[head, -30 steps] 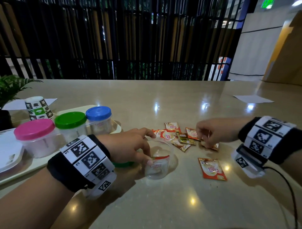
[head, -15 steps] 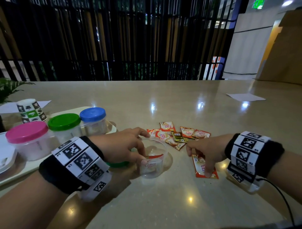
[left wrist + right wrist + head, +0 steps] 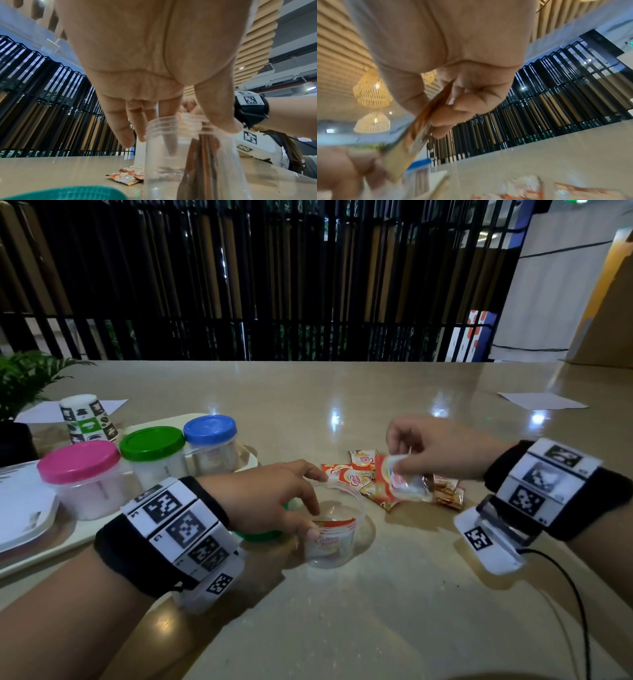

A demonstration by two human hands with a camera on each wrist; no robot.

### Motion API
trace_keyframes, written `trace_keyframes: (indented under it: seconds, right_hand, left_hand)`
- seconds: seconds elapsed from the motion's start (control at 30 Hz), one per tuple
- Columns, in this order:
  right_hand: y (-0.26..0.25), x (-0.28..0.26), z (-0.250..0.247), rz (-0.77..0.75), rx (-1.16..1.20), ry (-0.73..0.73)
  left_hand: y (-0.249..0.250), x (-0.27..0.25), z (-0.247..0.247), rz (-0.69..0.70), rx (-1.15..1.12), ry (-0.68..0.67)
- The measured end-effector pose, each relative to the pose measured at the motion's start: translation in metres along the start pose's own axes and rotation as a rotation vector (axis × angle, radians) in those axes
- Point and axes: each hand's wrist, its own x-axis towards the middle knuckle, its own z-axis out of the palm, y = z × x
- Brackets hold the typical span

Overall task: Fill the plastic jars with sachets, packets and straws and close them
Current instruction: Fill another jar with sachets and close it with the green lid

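Note:
A clear plastic jar point(image 3: 330, 539) stands open on the table with one orange sachet inside. My left hand point(image 3: 274, 498) grips its rim from the left, thumb and fingers around the threaded neck point(image 3: 171, 125). My right hand point(image 3: 435, 446) is raised above the table and pinches an orange and white sachet point(image 3: 399, 482) point(image 3: 423, 121) just right of the jar's mouth. Several more sachets point(image 3: 356, 470) point(image 3: 126, 177) lie on the table behind the jar. A green lid point(image 3: 260, 534) point(image 3: 65, 193) lies under my left hand.
A tray point(image 3: 246, 455) at the left carries three closed jars with pink point(image 3: 78, 462), green point(image 3: 152, 443) and blue point(image 3: 209, 429) lids. A patterned paper cup point(image 3: 88, 419) and a plant point(image 3: 24, 378) stand behind. A white paper point(image 3: 541, 400) lies far right. A black railing closes the table's far side.
My right hand picked a sachet off the table and lifted it up and left toward the jar's mouth. The left hand stayed on the jar.

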Motion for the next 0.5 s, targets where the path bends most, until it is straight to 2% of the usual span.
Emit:
trace_keyframes:
  seconds: [0.07,0.13,0.27,0.4,0.5]
  right_hand:
    - [-0.008,0.003,-0.005,-0.057,0.251,0.083]
    - [-0.018,0.006,-0.003,-0.108,0.36,0.112]
    - [-0.034,0.011,0.013,-0.202,0.305,0.103]
    - [-0.041,0.016,0.028,-0.289,0.026,0.008]
    - [-0.047,0.019,0.036,-0.3,-0.063,-0.031]
  left_hand:
    - [-0.001,0.001,0.002,-0.01,-0.011,0.034]
    - [-0.003,0.001,0.003,-0.017,-0.031,0.07]
    - [-0.004,0.001,0.002,-0.024,-0.067,0.114]
    - [-0.004,0.002,0.002,-0.044,-0.115,0.118]
    - [-0.004,0.002,0.0,-0.038,-0.108,0.113]
